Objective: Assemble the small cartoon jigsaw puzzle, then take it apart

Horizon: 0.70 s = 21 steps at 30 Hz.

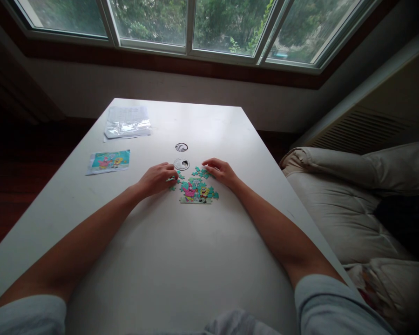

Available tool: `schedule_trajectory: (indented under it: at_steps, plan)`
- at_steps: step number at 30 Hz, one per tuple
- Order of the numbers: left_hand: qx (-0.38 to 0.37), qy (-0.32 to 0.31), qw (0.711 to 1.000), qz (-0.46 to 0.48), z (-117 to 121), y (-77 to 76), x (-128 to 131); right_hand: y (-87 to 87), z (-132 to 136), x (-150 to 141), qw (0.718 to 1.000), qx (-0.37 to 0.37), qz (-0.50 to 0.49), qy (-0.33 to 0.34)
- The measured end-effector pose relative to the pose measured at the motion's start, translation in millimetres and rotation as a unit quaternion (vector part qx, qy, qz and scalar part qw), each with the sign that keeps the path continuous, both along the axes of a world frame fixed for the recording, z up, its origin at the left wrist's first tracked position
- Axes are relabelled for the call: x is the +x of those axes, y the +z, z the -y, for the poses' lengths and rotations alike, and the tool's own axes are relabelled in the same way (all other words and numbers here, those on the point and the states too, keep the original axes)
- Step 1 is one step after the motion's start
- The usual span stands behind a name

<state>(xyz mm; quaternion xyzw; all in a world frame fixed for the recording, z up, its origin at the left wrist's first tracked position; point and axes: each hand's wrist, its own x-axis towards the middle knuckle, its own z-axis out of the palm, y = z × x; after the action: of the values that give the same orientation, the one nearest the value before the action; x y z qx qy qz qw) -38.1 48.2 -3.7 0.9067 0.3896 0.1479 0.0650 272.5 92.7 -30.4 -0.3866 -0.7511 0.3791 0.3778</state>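
Note:
A partly joined cartoon jigsaw puzzle (195,191) lies on the white table, with a pink figure and a yellow one along its straight lower edge. Left of it, my left hand (159,178) has its fingers curled down at a teal puzzle piece, partly hidden by the fingertips. My right hand (221,172) is just beyond the puzzle's right side, fingers loosely apart with nothing visible between them. Its fingertips are close to several loose teal puzzle pieces (198,172). More loose bits lie between the left fingertips and the puzzle.
Two round tin parts (181,164) are behind the puzzle. On the table's left rests a printed picture sheet (109,161), with a clear plastic bag over papers (127,122) farther back. A beige sofa (335,209) stands along the right side; windows line the far wall.

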Motion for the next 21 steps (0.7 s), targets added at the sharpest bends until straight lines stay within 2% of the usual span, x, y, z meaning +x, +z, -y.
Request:
schedule_trajectory:
  at_steps: [9, 12, 16, 21]
  plan:
    - [-0.050, -0.009, 0.998, 0.047, -3, -2.1, 3, -1.3, -2, 0, 1.000, 0.002, 0.001, 0.008]
    - [-0.083, 0.009, 0.993, 0.087, -1, -4.3, 6, -0.5, -1, 0, 1.000, 0.003, 0.000, 0.009]
    - [-0.133, 0.058, 0.974, 0.174, 3, -6.4, 12, 6.1, 4, -5, 0.999, 0.042, 0.004, 0.019]
    - [-0.189, 0.067, 0.939, 0.278, 9, -3.8, 22, 19.0, 18, -20, 0.992, 0.112, 0.033, 0.041]
